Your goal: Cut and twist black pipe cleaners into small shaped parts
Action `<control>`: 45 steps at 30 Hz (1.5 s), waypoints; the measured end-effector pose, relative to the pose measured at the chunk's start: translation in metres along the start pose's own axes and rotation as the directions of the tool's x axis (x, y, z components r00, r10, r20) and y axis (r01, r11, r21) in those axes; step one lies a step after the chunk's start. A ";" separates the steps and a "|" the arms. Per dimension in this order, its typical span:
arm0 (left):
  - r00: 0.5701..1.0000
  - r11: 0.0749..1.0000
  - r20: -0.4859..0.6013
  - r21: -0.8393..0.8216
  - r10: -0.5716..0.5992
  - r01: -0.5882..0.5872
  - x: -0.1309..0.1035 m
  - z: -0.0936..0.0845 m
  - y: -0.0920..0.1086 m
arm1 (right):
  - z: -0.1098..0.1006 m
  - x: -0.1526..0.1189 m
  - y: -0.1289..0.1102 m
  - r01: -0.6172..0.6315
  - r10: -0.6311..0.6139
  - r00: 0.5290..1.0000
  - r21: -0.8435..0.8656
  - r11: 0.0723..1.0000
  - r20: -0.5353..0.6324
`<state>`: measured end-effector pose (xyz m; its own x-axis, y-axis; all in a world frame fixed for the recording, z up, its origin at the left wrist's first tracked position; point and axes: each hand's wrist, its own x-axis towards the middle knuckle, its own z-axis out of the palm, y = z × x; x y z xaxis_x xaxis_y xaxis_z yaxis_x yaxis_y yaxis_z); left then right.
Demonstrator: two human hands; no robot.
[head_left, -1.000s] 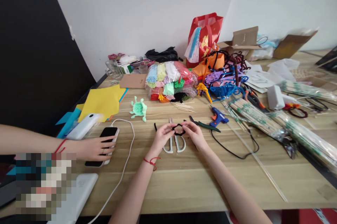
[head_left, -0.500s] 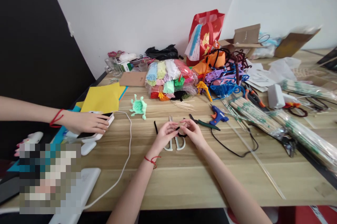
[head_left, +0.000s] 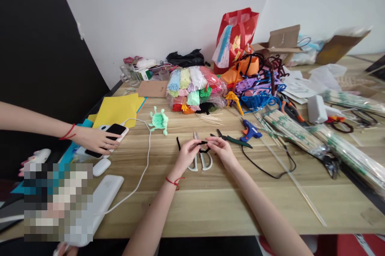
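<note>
My left hand [head_left: 189, 152] and my right hand [head_left: 221, 151] meet above the white-handled scissors [head_left: 205, 164], both pinching a thin black pipe cleaner [head_left: 204, 150] that is bent into a small loop between them. Another end of black strip sticks out to the left of my left hand. Beyond the right fingertips lie dark green-handled pliers [head_left: 239, 141]. A blue glue gun [head_left: 250, 131] rests to the right of them. The mint green fuzzy piece [head_left: 159, 120] stands up the table on the left.
Another person's hand [head_left: 98, 140] lies over a phone [head_left: 116, 131] at left, near a white cable and power bank [head_left: 104, 198]. Behind are bagged pipe cleaners [head_left: 193, 91], a red bag [head_left: 245, 31] and a colourful pile. Bagged sticks [head_left: 291, 131] lie right.
The other person's hand has slid left and down, uncovering more of the phone. The white power bank has shifted up and right. My fingertips have moved slightly apart, showing more of the black pipe cleaner.
</note>
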<state>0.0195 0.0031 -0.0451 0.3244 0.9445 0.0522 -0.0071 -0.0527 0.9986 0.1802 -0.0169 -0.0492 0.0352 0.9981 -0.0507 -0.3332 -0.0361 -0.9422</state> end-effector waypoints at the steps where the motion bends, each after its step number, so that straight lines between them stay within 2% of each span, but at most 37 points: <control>1: 0.998 0.995 -0.004 0.078 0.065 -0.065 -0.001 0.000 0.001 | 0.001 0.000 0.001 -0.007 0.007 1.000 0.008 1.000 0.006; 4: 0.961 0.886 0.014 0.382 0.278 -0.262 -0.002 -0.002 0.003 | 0.002 0.000 0.003 -0.020 0.020 1.000 0.008 1.000 0.008; 6: 0.925 0.771 -0.007 0.555 0.381 -0.313 -0.003 -0.004 0.004 | 0.002 0.001 0.005 -0.016 0.016 1.000 -0.005 1.000 0.001; 8: 0.904 0.688 0.009 0.645 0.428 -0.332 -0.003 -0.006 0.004 | 0.001 0.001 0.006 -0.009 0.009 1.000 -0.019 1.000 0.003; 10: 0.906 0.655 0.071 0.668 0.416 -0.353 -0.003 -0.006 0.005 | 0.001 0.002 0.007 -0.008 0.009 1.000 -0.028 1.000 0.017; 13: 0.919 0.688 0.123 0.627 0.376 -0.365 -0.005 -0.004 0.009 | -0.001 0.002 0.008 -0.016 0.017 0.999 -0.022 1.000 0.041; 19: 0.938 0.824 0.069 0.458 0.340 -0.333 -0.007 -0.001 0.013 | -0.003 0.002 0.003 0.069 -0.063 0.993 -0.061 0.996 0.098; 23: 0.954 0.878 0.097 0.374 0.283 -0.298 -0.007 -0.002 0.012 | -0.007 0.003 0.001 0.013 -0.009 0.988 -0.030 0.999 0.151; 30: 0.969 0.923 0.107 0.296 0.222 -0.245 -0.004 -0.005 0.009 | -0.008 0.003 0.000 -0.010 0.017 0.996 -0.075 0.997 0.093; 34: 0.983 0.967 0.093 0.191 0.156 -0.171 -0.002 -0.006 0.006 | -0.006 0.003 -0.004 -0.008 0.017 0.995 -0.092 0.996 0.097; 40: 0.998 1.000 0.067 -0.018 0.006 -0.004 0.000 -0.006 0.003 | -0.011 0.004 -0.010 0.029 -0.003 0.977 -0.120 0.992 0.211; 45: 0.995 0.996 0.090 -0.067 -0.049 0.055 0.000 -0.007 0.001 | -0.013 0.004 -0.010 0.039 0.000 0.973 -0.165 0.985 0.231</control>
<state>0.0133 0.0052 -0.0438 0.4084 0.9128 0.0022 -0.0527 0.0212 0.9984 0.1957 -0.0131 -0.0441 -0.1833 0.9827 0.0273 -0.1714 -0.0046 -0.9852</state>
